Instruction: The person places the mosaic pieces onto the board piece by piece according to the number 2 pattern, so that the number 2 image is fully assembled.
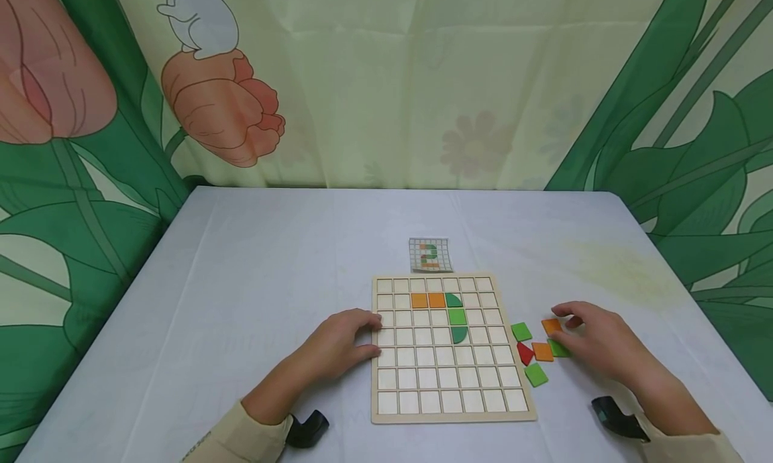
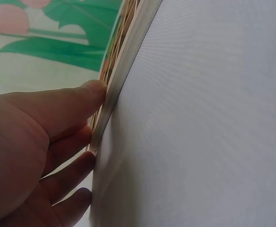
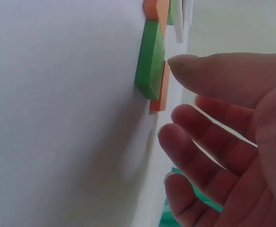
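Observation:
A wooden grid board point(image 1: 423, 379) lies on the table, bearing two orange squares point(image 1: 427, 300), a light green square point(image 1: 457, 317) and two dark green rounded pieces point(image 1: 459, 335). Against the board's left edge rest the fingertips and thumb of my left hand point(image 1: 338, 344); the left wrist view shows them along its wooden side point(image 2: 110, 101). My right hand point(image 1: 610, 339) hovers over an orange tile point(image 1: 551, 325) and a green tile point(image 1: 559, 349), thumb and fingers apart. In the right wrist view, the thumb is beside the green tile point(image 3: 150, 61) with nothing gripped.
More loose tiles lie right of the board: a red one point(image 1: 525, 353), an orange one point(image 1: 543, 351) and two green ones point(image 1: 536, 375). Behind the board is a small printed grid card point(image 1: 430, 255). A patterned curtain point(image 1: 386, 80) hangs beyond the white-covered table point(image 1: 272, 248).

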Available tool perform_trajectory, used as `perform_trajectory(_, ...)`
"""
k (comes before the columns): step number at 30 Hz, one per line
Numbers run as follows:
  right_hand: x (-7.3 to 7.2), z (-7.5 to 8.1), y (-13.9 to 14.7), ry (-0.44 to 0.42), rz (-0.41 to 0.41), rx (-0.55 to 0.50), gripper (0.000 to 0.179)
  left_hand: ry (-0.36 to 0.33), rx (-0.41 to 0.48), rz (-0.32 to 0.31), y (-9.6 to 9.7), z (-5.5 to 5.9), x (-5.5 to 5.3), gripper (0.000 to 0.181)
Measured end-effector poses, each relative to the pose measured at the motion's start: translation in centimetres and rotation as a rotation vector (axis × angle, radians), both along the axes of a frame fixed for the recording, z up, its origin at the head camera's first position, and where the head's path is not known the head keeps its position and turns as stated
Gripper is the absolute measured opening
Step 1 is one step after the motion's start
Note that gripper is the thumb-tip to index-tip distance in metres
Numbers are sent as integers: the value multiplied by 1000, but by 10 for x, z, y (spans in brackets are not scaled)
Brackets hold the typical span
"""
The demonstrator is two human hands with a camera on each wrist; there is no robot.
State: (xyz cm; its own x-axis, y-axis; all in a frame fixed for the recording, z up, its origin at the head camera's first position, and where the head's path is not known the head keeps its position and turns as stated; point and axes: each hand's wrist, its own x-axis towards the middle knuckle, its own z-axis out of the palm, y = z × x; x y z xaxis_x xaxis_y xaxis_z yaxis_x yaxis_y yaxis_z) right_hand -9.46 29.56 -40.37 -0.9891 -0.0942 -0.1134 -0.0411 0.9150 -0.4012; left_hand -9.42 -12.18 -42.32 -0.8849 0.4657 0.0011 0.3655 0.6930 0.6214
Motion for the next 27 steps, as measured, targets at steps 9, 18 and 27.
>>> perform_trajectory(9,-2,-3,0,-19,-26,12,49,-9,3,2,0,0,0,32)
perform_trajectory(18,-3,-5,-3,-9,-47,62,46,-12,4,-2,0,2,1,32)
perform_trajectory(27,-5,-5,-6,-21,-32,55,38,-4,8,-5,-1,2,1,31)
